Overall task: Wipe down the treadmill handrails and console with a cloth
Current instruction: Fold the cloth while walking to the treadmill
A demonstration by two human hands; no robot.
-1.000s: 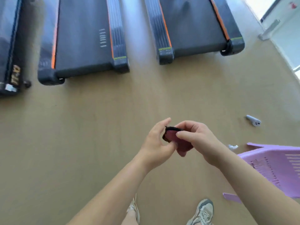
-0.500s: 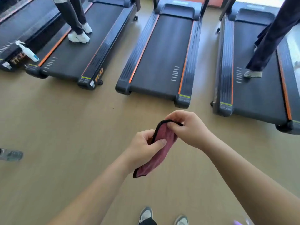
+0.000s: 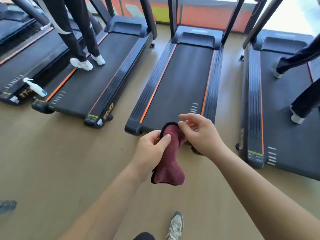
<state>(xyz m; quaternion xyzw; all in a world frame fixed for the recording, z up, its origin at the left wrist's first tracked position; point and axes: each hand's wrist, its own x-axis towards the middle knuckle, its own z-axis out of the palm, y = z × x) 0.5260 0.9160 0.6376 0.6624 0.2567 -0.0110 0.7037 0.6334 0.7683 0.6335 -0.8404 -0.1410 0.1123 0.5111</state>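
Observation:
My left hand (image 3: 150, 149) grips a maroon cloth (image 3: 170, 172) with a black hem, thumb pressed on its upper part. The cloth hangs down below that hand. My right hand (image 3: 200, 135) is just right of the cloth's top edge with its fingers spread and relaxed; one fingertip touches the hem. Straight ahead lies an unoccupied black treadmill (image 3: 180, 80) with orange stripes. Only its belt, motor cover and two uprights (image 3: 173, 14) show. Its console and handrails are out of view above.
A white spray bottle (image 3: 34, 87) lies on the rear of the far-left treadmill. A person in white shoes (image 3: 83, 64) stands on the left treadmill, and another person's legs (image 3: 301, 101) are on the right treadmill. A grey shoe (image 3: 7, 207) is at the lower left.
The view has lifted from the floor to the row of treadmills. The cloth has unfolded and hangs from my left hand. My right hand has loosened its pinch and spread its fingers.

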